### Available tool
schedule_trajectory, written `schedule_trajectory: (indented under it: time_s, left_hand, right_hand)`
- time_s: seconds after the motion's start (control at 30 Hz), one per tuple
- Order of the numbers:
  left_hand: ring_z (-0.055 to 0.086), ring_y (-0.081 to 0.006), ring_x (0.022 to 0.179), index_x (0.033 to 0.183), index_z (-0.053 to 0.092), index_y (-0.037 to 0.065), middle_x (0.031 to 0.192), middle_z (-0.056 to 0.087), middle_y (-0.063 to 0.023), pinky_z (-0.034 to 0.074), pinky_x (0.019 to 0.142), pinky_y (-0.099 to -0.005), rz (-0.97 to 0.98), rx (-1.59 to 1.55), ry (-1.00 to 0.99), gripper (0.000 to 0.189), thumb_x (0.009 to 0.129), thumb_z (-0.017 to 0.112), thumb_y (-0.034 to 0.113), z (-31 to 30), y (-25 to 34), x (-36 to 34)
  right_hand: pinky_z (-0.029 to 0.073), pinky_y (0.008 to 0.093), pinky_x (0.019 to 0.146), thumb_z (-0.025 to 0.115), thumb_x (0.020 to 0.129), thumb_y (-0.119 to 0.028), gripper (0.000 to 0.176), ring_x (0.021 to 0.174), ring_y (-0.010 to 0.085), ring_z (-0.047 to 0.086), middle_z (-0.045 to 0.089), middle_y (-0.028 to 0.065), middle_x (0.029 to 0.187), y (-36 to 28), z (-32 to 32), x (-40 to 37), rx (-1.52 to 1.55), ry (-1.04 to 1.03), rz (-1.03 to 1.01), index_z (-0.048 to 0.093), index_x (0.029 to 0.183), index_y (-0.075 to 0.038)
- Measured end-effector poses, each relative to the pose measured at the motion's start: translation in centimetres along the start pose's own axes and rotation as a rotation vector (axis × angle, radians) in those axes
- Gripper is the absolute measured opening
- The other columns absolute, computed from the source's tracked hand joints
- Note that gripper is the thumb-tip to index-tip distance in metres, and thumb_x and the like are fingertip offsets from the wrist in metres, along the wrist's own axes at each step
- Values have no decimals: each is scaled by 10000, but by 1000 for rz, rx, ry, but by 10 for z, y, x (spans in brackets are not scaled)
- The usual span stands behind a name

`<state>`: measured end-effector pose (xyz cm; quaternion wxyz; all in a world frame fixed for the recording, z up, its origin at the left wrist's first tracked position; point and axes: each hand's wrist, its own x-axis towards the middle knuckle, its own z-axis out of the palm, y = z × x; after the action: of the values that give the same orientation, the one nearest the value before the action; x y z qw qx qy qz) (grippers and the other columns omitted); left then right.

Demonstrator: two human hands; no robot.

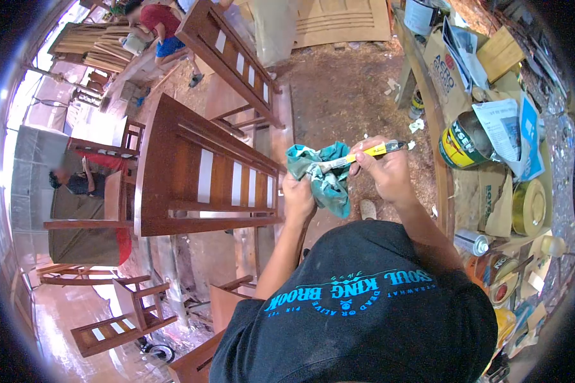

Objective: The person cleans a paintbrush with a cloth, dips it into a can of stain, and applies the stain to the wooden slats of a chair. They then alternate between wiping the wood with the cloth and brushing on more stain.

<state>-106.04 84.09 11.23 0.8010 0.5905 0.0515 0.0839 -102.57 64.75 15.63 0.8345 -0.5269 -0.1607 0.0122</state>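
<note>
A crumpled teal cloth [334, 195] is held in my left hand [298, 196], its fingers partly hidden under the folds. My right hand [385, 167] grips a paintbrush [378, 150] with a yellow and black handle. The bristles of the brush rest against the cloth. Both hands are in front of my black shirt [364, 319]. To the left of the hands stands a dark brown wooden chair [191, 163] with a slatted back.
A second chair [227, 54] stands behind the first. At the right, a bench [437, 159] holds a paint can [460, 142], newspaper [501, 131] and a spray can [471, 242]. Two people [166, 29] [76, 182] are at the left.
</note>
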Motion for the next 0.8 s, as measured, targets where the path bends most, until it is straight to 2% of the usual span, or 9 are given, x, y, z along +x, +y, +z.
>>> schedule_trajectory:
  time_s: [0.2,0.37,0.47,0.5,0.63,0.73,0.8]
  left_hand:
    - [642,-173,947,1145,581,-31,1060,657,-71,511,878,-328,4,-144,-127,326,821,603,-9,2,4,2]
    - [635,-162,922,1126,591,-24,1031,659,-72,511,839,-312,-67,-250,-119,276,860,643,29,-5,5,5]
    - [626,-145,917,1101,611,-19,1030,662,-63,508,826,-299,-116,-103,-44,218,886,614,22,-5,2,10]
    - [618,-129,903,1076,627,-15,1019,668,-51,504,812,-283,-52,-17,-65,179,907,577,12,-4,1,9]
    - [614,-114,878,1061,635,-12,982,676,-40,499,793,-269,-12,26,-25,168,931,535,23,2,7,10]
    - [613,-112,871,1060,635,-14,980,675,-39,499,786,-271,-66,239,33,170,933,528,25,-9,1,15]
    - [618,-116,883,1061,637,-12,991,676,-41,501,795,-273,-5,185,5,173,929,529,20,-15,-6,17]
  right_hand:
    - [534,291,643,597,924,-23,74,706,157,642,654,123,893,-10,-3,8,14,84,-3,574,986,12]
    - [531,290,641,600,922,-21,81,708,156,638,650,121,896,-10,-5,13,23,45,22,574,991,13]
    - [532,288,641,606,918,-21,90,707,155,638,648,118,902,-4,-5,15,-10,16,49,572,994,13]
    - [532,287,641,607,917,-20,92,709,155,639,648,117,903,-2,-3,15,-10,22,55,571,995,13]
    - [535,281,641,607,915,-16,98,721,154,646,646,110,903,-4,0,15,-66,-17,61,567,1000,13]
    - [536,275,642,602,918,-15,98,733,154,650,645,107,905,-3,3,15,-59,-49,38,562,1003,15]
    - [536,274,642,600,920,-16,98,733,153,650,645,108,907,-3,4,16,-54,-44,38,561,1004,15]
